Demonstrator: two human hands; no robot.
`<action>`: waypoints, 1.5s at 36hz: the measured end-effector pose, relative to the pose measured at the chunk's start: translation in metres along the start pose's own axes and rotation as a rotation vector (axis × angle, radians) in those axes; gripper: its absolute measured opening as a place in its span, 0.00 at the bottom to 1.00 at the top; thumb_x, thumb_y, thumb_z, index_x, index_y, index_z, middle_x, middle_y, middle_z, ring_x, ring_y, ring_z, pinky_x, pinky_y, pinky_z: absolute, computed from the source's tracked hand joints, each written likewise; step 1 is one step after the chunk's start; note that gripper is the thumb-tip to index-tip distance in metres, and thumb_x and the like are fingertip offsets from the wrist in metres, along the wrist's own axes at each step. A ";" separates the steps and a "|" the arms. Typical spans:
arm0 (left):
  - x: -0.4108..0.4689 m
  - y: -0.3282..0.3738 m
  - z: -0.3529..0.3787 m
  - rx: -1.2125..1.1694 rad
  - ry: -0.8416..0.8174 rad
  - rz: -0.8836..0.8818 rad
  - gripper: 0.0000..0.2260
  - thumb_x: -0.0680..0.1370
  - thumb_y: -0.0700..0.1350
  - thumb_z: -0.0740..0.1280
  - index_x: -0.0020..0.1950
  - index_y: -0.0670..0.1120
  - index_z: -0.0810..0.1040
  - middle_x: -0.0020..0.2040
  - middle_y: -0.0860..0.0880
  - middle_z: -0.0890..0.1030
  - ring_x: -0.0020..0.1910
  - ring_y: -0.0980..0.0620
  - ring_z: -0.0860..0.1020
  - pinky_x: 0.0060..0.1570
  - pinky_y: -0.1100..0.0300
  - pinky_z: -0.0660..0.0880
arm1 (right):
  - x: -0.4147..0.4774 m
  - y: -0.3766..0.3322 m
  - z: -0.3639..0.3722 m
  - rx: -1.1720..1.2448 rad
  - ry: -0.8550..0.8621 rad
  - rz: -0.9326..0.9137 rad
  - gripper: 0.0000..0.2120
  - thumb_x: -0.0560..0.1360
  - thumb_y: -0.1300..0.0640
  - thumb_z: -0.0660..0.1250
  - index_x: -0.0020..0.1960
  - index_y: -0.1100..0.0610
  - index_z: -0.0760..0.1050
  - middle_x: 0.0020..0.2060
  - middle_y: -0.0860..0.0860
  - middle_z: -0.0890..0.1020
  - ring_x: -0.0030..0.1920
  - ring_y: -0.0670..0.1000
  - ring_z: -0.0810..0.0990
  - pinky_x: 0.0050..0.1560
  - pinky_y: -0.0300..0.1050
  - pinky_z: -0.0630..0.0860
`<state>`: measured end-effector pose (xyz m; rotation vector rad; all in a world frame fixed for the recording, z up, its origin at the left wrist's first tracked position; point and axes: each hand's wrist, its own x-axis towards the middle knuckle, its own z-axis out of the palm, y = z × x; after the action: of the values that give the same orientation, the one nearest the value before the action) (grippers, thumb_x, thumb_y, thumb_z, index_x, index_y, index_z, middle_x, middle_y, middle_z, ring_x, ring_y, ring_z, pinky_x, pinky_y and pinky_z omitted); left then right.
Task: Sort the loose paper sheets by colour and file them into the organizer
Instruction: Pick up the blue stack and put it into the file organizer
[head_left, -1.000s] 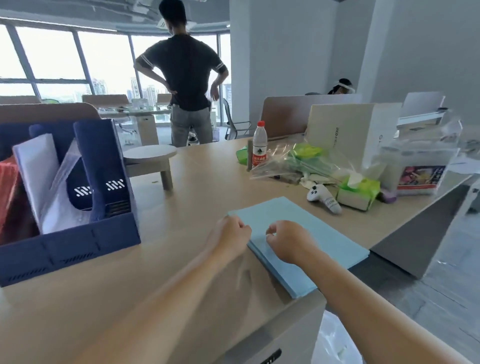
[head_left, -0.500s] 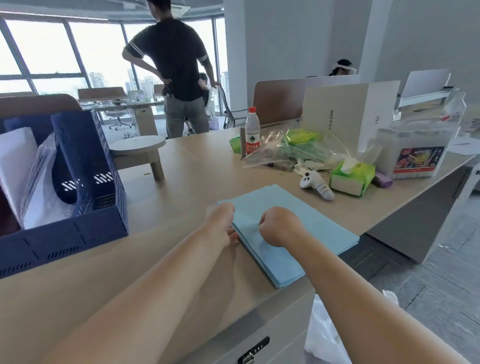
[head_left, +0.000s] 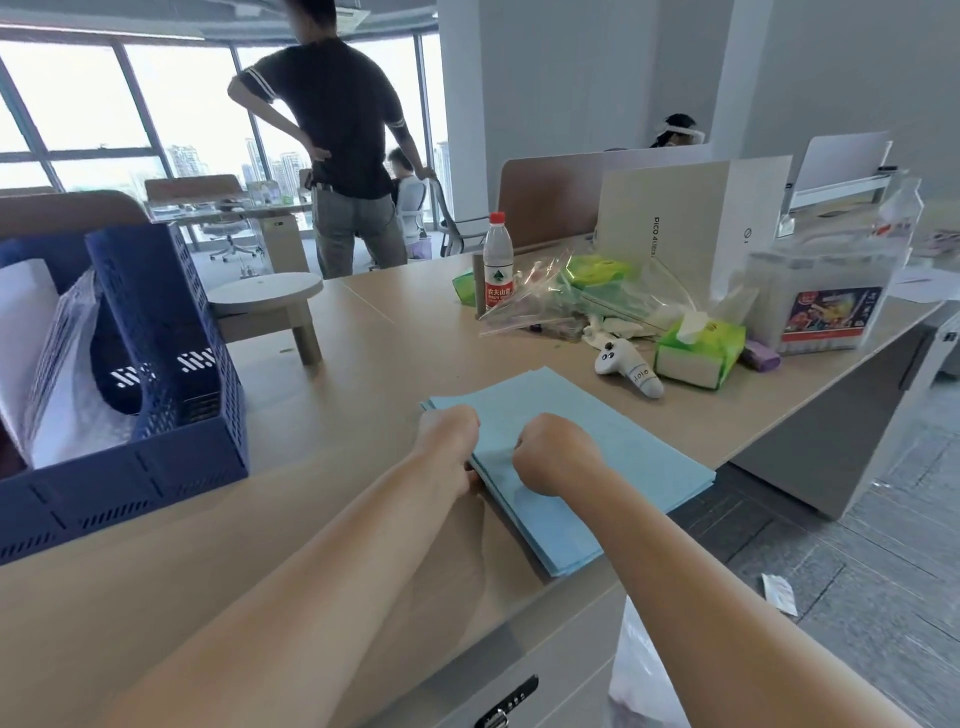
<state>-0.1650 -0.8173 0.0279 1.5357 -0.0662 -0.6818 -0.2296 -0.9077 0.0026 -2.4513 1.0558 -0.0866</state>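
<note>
A stack of light blue paper sheets (head_left: 623, 467) lies on the wooden desk (head_left: 363, 374), its near corner overhanging the desk's front edge. My left hand (head_left: 449, 441) has its fingers curled at the stack's left edge. My right hand (head_left: 556, 452) sits on top of the stack, its fingers curled down onto the paper; the fingertips of both hands are hidden. At the left stands a dark blue organizer (head_left: 171, 364), with white sheets (head_left: 31, 332) in one of its slots.
Behind the stack are a white controller (head_left: 626, 369), a green tissue pack (head_left: 698, 353), plastic bags (head_left: 571, 296), a water bottle (head_left: 497, 260), a white box (head_left: 691, 223) and a clear plastic box (head_left: 826, 306). A small round stand (head_left: 265, 296) sits beside the organizer. A person (head_left: 337, 156) stands beyond the desk.
Both hands have stayed on the blue stack, the left one sliding slightly along its left edge. My view has shifted a little, and the standing person has turned.
</note>
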 end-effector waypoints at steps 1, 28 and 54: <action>0.000 -0.001 0.000 -0.004 0.005 -0.005 0.10 0.78 0.33 0.56 0.41 0.43 0.71 0.38 0.44 0.76 0.36 0.44 0.78 0.51 0.45 0.79 | 0.000 0.000 0.000 0.011 0.002 0.004 0.09 0.75 0.64 0.59 0.38 0.58 0.73 0.36 0.54 0.77 0.38 0.56 0.75 0.38 0.43 0.69; 0.024 -0.027 0.000 -0.008 -0.031 -0.014 0.05 0.74 0.33 0.64 0.46 0.41 0.77 0.44 0.39 0.81 0.39 0.42 0.81 0.36 0.54 0.81 | -0.003 0.008 0.005 -0.008 0.001 -0.036 0.15 0.77 0.61 0.58 0.57 0.57 0.81 0.54 0.55 0.84 0.54 0.57 0.81 0.58 0.49 0.79; -0.024 0.008 -0.239 0.152 0.059 0.485 0.11 0.78 0.35 0.63 0.51 0.51 0.78 0.47 0.47 0.84 0.45 0.44 0.84 0.49 0.43 0.81 | -0.032 -0.080 0.041 1.298 -0.372 0.048 0.18 0.75 0.54 0.72 0.61 0.63 0.80 0.55 0.60 0.84 0.58 0.60 0.82 0.65 0.57 0.75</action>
<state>-0.0736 -0.5950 0.0272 1.6023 -0.4398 -0.2486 -0.1884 -0.8213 0.0052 -1.1929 0.5620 -0.2091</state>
